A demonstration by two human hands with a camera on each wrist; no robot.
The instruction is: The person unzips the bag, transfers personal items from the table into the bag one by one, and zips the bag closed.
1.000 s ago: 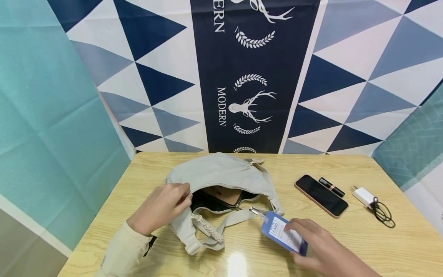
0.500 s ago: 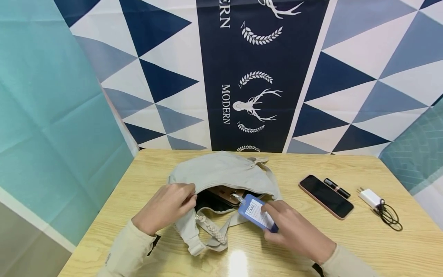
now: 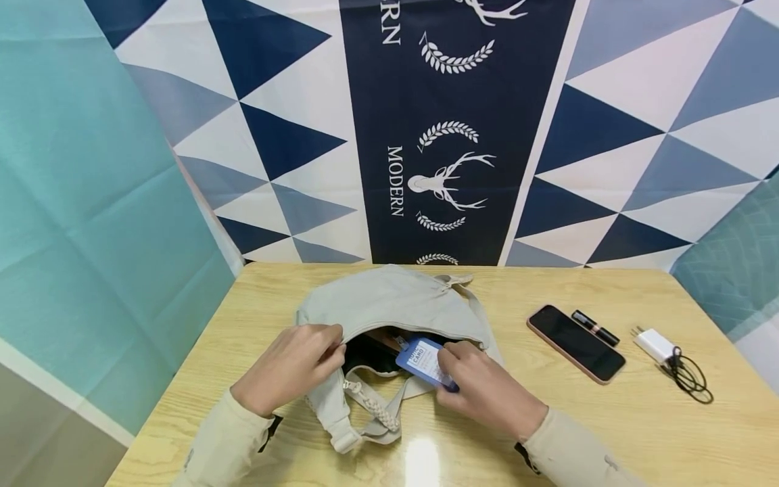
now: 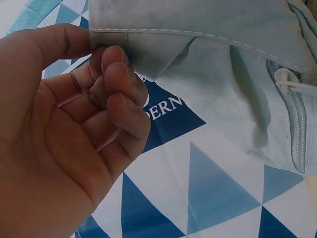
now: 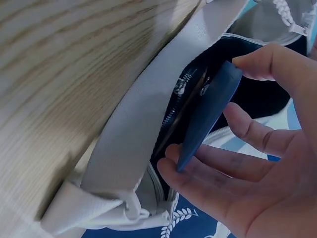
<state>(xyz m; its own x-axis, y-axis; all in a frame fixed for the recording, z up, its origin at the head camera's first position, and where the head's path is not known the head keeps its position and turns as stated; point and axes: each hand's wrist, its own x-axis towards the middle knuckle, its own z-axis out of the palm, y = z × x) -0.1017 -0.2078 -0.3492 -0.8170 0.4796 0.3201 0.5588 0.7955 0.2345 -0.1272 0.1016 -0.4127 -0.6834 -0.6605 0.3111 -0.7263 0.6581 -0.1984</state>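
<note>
Head view, as I watched from the remote station: the left hand (image 3: 291,367) pinched the upper lip of one pale grey bag (image 3: 389,304) between thumb and curled fingers, holding its mouth open on the wooden table (image 3: 608,433). The right hand (image 3: 487,389) gripped one blue card holder (image 3: 424,362), thumb above and fingers below, its leading end at the opening and not fully inside. I judged the packing part done: one brown item already lay inside, while one phone (image 3: 575,341), one lipstick (image 3: 594,327) and one white charger (image 3: 654,345) with its black cable waited to the right.
</note>
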